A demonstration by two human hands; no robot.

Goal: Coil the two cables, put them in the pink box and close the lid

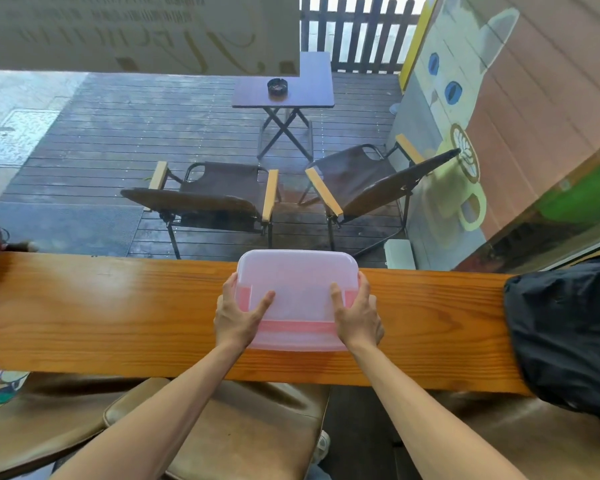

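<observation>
**Both hands clasp the lidded pink box on the wooden counter**

Two bare forearms reach forward from the near edge and meet at the box. The left hand (pixel 238 315) grips the box's left end: its thumb lies angled across the lid's top while the fingers wrap round the side, mostly hidden. The right hand (pixel 355 315) mirrors it on the right end, thumb laid on the lid, fingers curled round the edge.

The pink box (pixel 297 332) sits between the two hands, near the middle of the long wooden counter (pixel 101 317), its far end reaching the counter's far edge. A translucent lid (pixel 297 275) covers it; whether it is fully seated cannot be told. The cables cannot be made out through the frosted lid.

On the counter's right end lies a black bag (pixel 568 334), well apart from the box. Beyond the counter, on a wet deck, stand two folding chairs (pixel 215 195) and a small table (pixel 288 88).
</observation>
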